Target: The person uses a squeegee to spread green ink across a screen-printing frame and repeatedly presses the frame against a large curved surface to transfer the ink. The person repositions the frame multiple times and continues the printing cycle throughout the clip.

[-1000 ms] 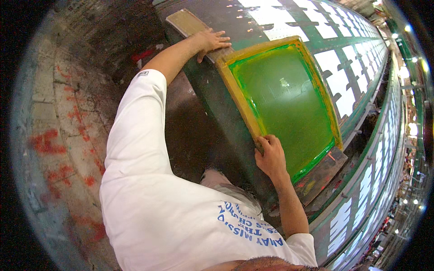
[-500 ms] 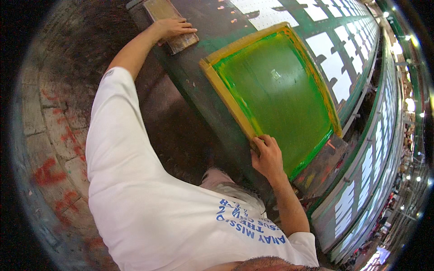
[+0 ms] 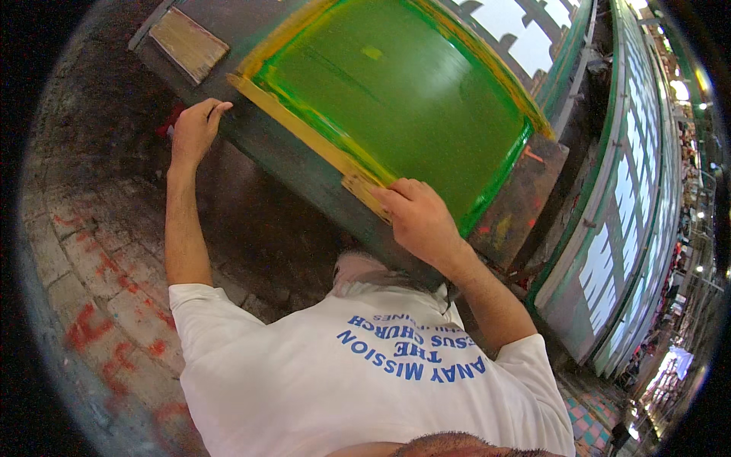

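A screen-printing frame [image 3: 293, 122] with a yellow wooden border and green mesh lies on the dark table. My right hand [image 3: 422, 217] is closed on its near edge, toward the right corner, with the fingers over the rim. My left hand [image 3: 196, 135] is at the table's near edge, left of the frame and apart from it. Its fingers are pressed together; whatever they hold, if anything, is hidden. Something small and red [image 3: 170, 122] shows behind that hand. A flat wooden block [image 3: 189, 44] lies on the table beyond it, untouched.
White sheets with cut-out shapes [image 3: 510, 34] lie on the table beyond the frame. A paint-stained board [image 3: 525, 202] sits at the frame's right. Another long table with white pieces [image 3: 620, 198] runs along the right. Red marks [image 3: 87, 327] spot the block floor at left.
My left hand has let go of the wooden block and moved nearer to me, to the table edge. My right hand stays on the frame's edge. The view has shifted.
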Tool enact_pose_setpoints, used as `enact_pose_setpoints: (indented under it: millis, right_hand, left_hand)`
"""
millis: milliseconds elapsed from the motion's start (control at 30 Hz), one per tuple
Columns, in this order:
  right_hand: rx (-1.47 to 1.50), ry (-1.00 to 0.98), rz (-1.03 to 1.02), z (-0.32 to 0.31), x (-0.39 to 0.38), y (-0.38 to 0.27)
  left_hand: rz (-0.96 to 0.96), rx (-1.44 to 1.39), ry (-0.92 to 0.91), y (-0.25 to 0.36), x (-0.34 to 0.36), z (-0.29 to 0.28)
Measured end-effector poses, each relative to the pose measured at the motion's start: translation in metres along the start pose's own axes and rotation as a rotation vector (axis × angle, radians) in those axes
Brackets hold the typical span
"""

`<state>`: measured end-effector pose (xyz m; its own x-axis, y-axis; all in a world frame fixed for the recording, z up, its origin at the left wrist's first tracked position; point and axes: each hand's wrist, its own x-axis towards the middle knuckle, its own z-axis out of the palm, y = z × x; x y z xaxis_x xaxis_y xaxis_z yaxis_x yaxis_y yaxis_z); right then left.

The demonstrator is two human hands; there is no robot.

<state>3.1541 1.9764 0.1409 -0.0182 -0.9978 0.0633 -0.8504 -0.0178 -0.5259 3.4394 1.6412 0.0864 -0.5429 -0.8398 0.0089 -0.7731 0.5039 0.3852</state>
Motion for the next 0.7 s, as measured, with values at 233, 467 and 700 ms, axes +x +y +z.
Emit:
enact_pose_setpoints:
  millis: [233,467,700]
  right_hand:
    - [0.107,-0.003,-0.081,-0.072,-0.096,0.043]
    - [0.163,0.061,-0.186,-0.136,-0.196,0.096]
    - [0.206,0.077,-0.313,-0.169,-0.209,0.117]
  left_hand:
    - [0.196,-0.847,0.605,0.152,-0.104,-0.056]
    - [-0.017,-0.749,0.962,0.241,-0.235,-0.114]
    - [-0.231,-0.699,1.139,0.212,-0.354,-0.161]
